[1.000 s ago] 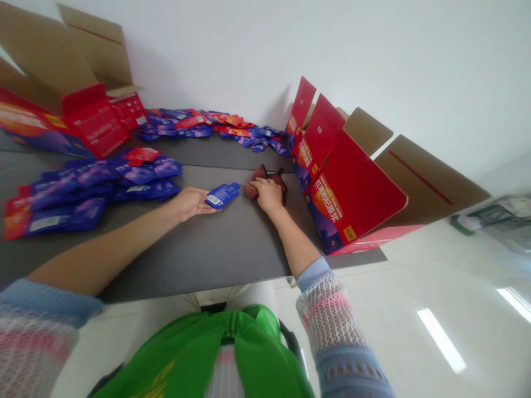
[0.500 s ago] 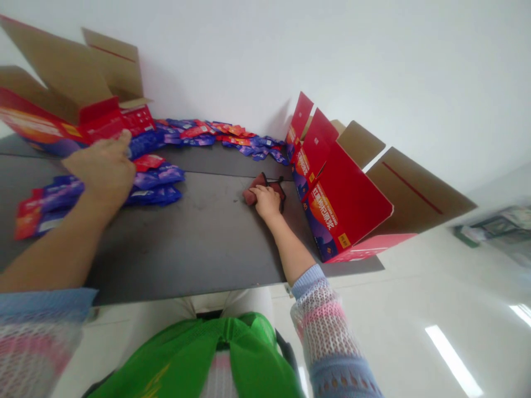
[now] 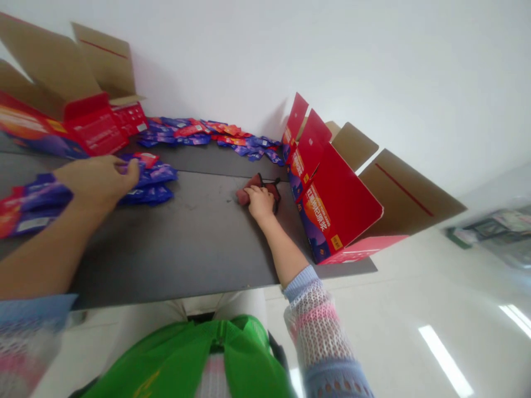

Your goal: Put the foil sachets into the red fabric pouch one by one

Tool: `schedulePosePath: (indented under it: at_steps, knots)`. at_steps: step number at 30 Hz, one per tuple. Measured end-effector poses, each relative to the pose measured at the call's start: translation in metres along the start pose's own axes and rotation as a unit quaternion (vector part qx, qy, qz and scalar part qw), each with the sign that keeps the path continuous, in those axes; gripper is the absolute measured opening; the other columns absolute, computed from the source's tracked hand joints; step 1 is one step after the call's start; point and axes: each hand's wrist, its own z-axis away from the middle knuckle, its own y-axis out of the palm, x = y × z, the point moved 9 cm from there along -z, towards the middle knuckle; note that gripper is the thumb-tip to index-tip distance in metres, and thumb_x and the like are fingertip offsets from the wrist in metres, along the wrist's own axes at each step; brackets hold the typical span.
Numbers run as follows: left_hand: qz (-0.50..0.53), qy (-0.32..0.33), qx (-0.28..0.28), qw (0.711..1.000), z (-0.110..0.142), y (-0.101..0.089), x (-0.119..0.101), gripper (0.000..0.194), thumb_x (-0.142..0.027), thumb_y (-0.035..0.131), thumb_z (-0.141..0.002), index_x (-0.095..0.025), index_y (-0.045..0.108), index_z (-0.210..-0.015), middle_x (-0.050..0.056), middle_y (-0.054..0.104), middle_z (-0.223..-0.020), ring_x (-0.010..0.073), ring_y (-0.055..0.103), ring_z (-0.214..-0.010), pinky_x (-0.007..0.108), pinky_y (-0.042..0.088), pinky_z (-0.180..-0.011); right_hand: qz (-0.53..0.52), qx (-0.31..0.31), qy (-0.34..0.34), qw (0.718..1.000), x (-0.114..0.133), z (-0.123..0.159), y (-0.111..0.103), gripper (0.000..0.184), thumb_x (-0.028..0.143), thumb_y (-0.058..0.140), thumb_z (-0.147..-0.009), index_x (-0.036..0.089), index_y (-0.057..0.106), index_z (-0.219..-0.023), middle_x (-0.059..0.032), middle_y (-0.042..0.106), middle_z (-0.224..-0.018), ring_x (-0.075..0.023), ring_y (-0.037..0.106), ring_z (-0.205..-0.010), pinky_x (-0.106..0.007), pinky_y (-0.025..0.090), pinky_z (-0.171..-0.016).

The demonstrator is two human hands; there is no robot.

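Note:
My left hand (image 3: 97, 179) is over the near pile of purple and red sachets (image 3: 151, 190) on the left of the dark tabletop. Its fingers are curled with the thumb set against them, and a bit of purple sachet shows between. Further right, my right hand (image 3: 261, 203) rests with its fingers bent over a reddish-brown thing with black edging or straps (image 3: 244, 193); its kind cannot be made out. More sachets (image 3: 33, 204) from the same pile stick out to the left of my left hand.
An open red carton (image 3: 95, 124) stands at the back left, its brown flaps raised. Several red cartons (image 3: 319, 215) with open flaps line the right side. Along the wall runs a row of blue and red sachets (image 3: 199, 131). The table (image 3: 182, 249) ends near my lap.
My left hand has drawn back from a blue sachet beside the left carton and come down to the near pile. My right hand stays on the reddish-brown thing. The view has shifted slightly.

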Motion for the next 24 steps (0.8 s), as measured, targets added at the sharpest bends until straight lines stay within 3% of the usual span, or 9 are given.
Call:
schedulePosePath:
  at_steps: [2,4,9,13,18,21,24]
  knots:
    - [-0.039,-0.009,-0.063,0.997,0.003,-0.009,-0.005,0.057,-0.054,0.043,-0.091,-0.012,0.068,-0.121,0.021,0.064,-0.13,0.0457,0.049,-0.123,0.061,0.028,-0.103,0.001,0.004,-0.001,1.0,0.0,0.0,0.0,0.047,0.02,0.033,-0.102,0.034,0.061,-0.137,-0.0028,0.057,-0.147,-0.0265,0.048,-0.125,-0.045,0.043,-0.098]
    - [-0.06,-0.015,-0.094,0.994,0.008,-0.017,-0.01,0.051,-0.047,0.042,-0.093,-0.011,0.072,-0.113,0.021,0.07,-0.117,0.0409,0.058,-0.113,0.053,0.039,-0.096,0.002,0.007,0.0,1.0,0.0,-0.001,-0.001,0.047,0.021,0.032,-0.103,0.034,0.062,-0.137,-0.0032,0.057,-0.147,-0.0268,0.048,-0.126,-0.045,0.044,-0.098]
    - [-0.057,-0.026,-0.127,0.99,0.012,-0.042,-0.022,0.054,-0.039,0.039,-0.092,-0.006,0.071,-0.12,0.027,0.07,-0.113,0.0413,0.063,-0.104,0.054,0.048,-0.087,0.002,0.015,0.004,1.0,0.001,0.0,-0.001,0.048,0.02,0.033,-0.102,0.033,0.06,-0.138,-0.0058,0.055,-0.149,-0.0266,0.048,-0.127,-0.046,0.043,-0.1]
    - [-0.034,-0.039,-0.14,0.989,0.001,-0.054,-0.032,0.054,-0.038,0.043,-0.089,-0.006,0.072,-0.121,0.026,0.071,-0.114,0.0404,0.063,-0.104,0.054,0.05,-0.088,-0.003,0.008,0.004,1.0,0.001,0.0,-0.002,0.047,0.019,0.035,-0.101,0.033,0.061,-0.138,-0.0043,0.055,-0.149,-0.0266,0.047,-0.127,-0.045,0.043,-0.1]
    - [0.005,-0.012,-0.145,0.989,-0.024,-0.044,-0.055,0.053,-0.035,0.046,-0.087,-0.007,0.071,-0.125,0.025,0.071,-0.117,0.0396,0.063,-0.106,0.055,0.051,-0.089,-0.002,0.006,0.004,1.0,-0.001,-0.001,0.0,0.047,0.019,0.037,-0.099,0.033,0.06,-0.138,-0.0028,0.055,-0.149,-0.0264,0.047,-0.128,-0.046,0.043,-0.101]
    - [0.016,-0.001,-0.125,0.992,-0.041,-0.024,-0.072,0.053,-0.034,0.045,-0.089,-0.005,0.071,-0.125,0.026,0.07,-0.119,0.0397,0.063,-0.108,0.055,0.05,-0.088,0.004,0.008,0.003,1.0,0.0,-0.001,0.001,0.049,0.018,0.038,-0.098,0.034,0.059,-0.139,-0.0027,0.055,-0.15,-0.0254,0.047,-0.129,-0.044,0.043,-0.101]
    - [0.04,0.007,-0.099,0.994,-0.063,0.001,-0.093,0.054,-0.038,0.045,-0.091,-0.004,0.07,-0.125,0.025,0.069,-0.121,0.0347,0.06,-0.109,0.05,0.048,-0.091,0.013,0.009,0.009,1.0,-0.001,-0.001,0.001,0.051,0.016,0.039,-0.096,0.035,0.059,-0.139,-0.0013,0.054,-0.151,-0.025,0.047,-0.131,-0.044,0.043,-0.101]
